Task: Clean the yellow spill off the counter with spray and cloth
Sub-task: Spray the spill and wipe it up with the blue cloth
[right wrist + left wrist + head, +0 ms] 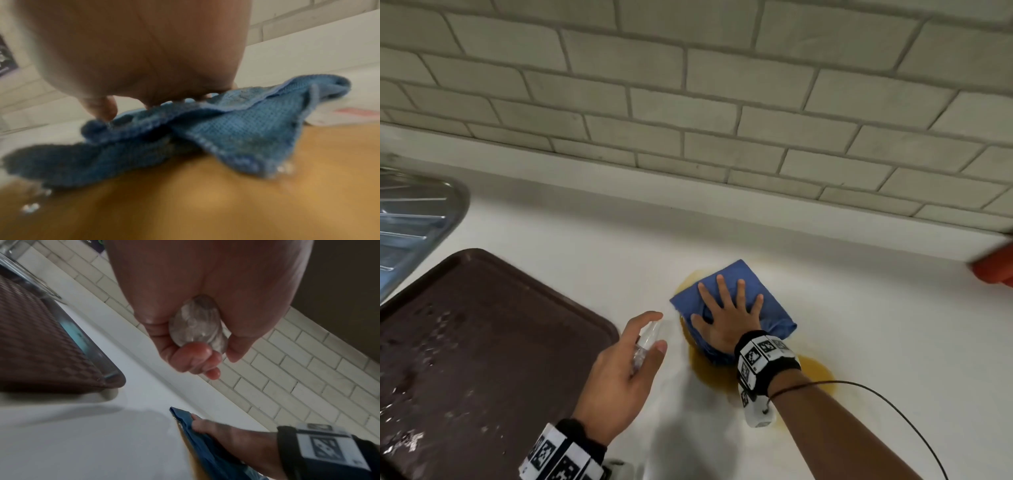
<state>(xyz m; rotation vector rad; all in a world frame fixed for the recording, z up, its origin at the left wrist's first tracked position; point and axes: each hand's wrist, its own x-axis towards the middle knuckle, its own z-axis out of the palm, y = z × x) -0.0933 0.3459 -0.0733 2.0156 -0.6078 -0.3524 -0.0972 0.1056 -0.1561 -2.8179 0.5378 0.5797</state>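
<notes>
The right hand (726, 317) lies flat on the blue cloth (770, 301). Its fingers (740, 291) are straight and spread wide, so the push goes over a big part of the cloth. The cloth sits on the yellow spill (818, 373) on the white surface (592, 240), because that is the wet spot it has to soak up. In the right wrist view the cloth is folded and bunched, and yellow liquid shows in front of it. Some of the spill sticks out near the wrist and by the far edge of the cloth, so I think the wiping is not done.

The left hand (619, 370) holds the little clear spray bottle (645, 342) just beside the cloth. Its fingers (197, 356) curl round the bottle, probably to keep it ready for more spray.

A brown tray (482, 342) sits to the left, apart from the spill.
</notes>
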